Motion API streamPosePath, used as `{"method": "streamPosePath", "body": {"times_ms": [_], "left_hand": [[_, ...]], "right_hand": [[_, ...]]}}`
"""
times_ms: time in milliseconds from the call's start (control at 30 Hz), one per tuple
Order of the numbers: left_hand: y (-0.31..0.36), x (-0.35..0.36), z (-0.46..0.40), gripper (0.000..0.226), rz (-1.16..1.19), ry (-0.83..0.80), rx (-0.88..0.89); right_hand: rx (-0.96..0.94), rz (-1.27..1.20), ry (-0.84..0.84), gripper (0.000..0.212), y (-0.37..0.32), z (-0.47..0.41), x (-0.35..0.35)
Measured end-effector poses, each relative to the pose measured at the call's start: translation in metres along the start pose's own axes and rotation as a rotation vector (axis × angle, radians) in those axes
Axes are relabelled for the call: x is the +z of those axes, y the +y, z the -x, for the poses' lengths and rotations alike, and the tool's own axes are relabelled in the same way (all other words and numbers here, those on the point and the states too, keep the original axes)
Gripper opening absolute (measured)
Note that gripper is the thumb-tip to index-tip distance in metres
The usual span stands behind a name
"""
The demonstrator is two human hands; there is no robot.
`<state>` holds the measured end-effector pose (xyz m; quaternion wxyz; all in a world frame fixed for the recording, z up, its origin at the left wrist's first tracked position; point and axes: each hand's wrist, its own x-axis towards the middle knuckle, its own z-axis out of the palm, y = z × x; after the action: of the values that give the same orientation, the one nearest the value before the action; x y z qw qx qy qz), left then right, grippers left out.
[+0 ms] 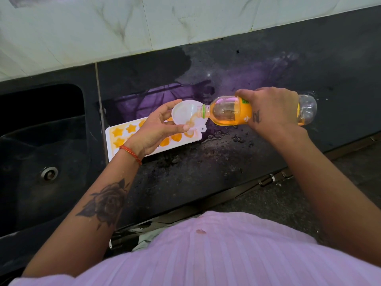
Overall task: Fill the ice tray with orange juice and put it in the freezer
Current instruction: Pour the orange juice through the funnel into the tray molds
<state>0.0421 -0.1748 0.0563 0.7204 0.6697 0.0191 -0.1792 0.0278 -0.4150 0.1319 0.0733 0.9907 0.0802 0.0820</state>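
Note:
A white ice tray [112,150] with star-shaped cells lies on the dark counter [206,166], several cells holding orange juice. My left hand [153,131] holds a white funnel [185,113] over the tray's right end. My right hand [272,109] grips a clear juice bottle [228,113] with an orange label, tipped nearly flat, its open mouth inside the funnel. Juice runs through the funnel into a cell below. Part of the tray is hidden under my left hand.
A dark sink [41,141] with a drain [49,173] sits left of the tray. Wet patches and droplets [222,135] lie on the counter right of the tray. A marble-patterned wall [123,27] runs behind. The counter's front edge is near my body.

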Motion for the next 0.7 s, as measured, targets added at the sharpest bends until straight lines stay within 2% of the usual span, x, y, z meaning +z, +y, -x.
{"method": "streamPosePath", "body": {"times_ms": [400,533,700], "left_hand": [[0.001,-0.003,0.000,0.070,0.031,0.004,0.004],[0.001,-0.005,0.000,0.068,0.041,0.014,0.006],[0.002,-0.009,-0.001,0.077,0.024,0.028,0.004]], "right_hand": [[0.051,-0.079,-0.054,0.049,0.001,-0.004,0.003],[0.068,-0.167,-0.116,0.060,-0.001,-0.005,0.003],[0.055,-0.258,-0.180,0.073,-0.003,-0.011,0.002]]}}
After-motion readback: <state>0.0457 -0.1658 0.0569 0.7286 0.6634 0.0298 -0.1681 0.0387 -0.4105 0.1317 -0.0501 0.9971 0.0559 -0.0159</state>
